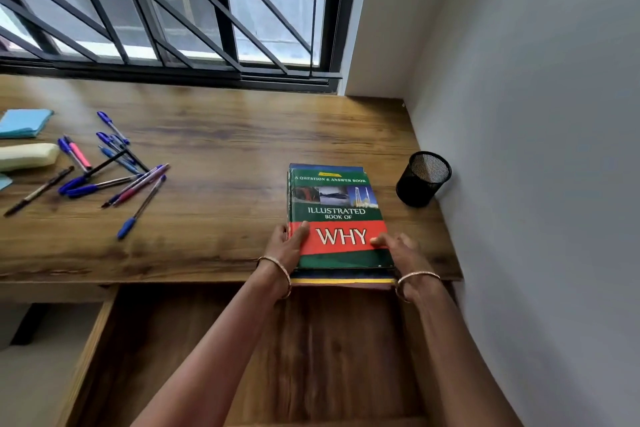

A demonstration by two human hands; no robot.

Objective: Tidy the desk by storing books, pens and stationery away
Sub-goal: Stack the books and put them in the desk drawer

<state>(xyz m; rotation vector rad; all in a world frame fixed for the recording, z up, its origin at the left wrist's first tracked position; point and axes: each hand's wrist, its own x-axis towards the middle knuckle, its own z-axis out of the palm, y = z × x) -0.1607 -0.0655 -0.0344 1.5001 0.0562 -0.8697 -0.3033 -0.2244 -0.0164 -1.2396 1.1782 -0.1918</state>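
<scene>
A stack of books [337, 204] lies at the front right of the wooden desk [214, 135], topped by a green and red hardcover titled "Illustrated Book of Why". My left hand [289, 244] grips the stack's left near edge, thumb on the red band. At the right near corner, my right hand [400, 250] holds the stack, thumb on the cover. Several loose pens [114, 170], mostly blue with one pink, lie scattered at the left. An empty black mesh pen holder [422, 178] stands right of the books, against the wall.
A blue notepad [24, 122] and a pale yellow case [27, 156] lie at the desk's far left edge. A barred window [166, 10] runs along the back. A grey wall [536, 149] closes the right side. An open wooden drawer [207, 350] sits below the front edge.
</scene>
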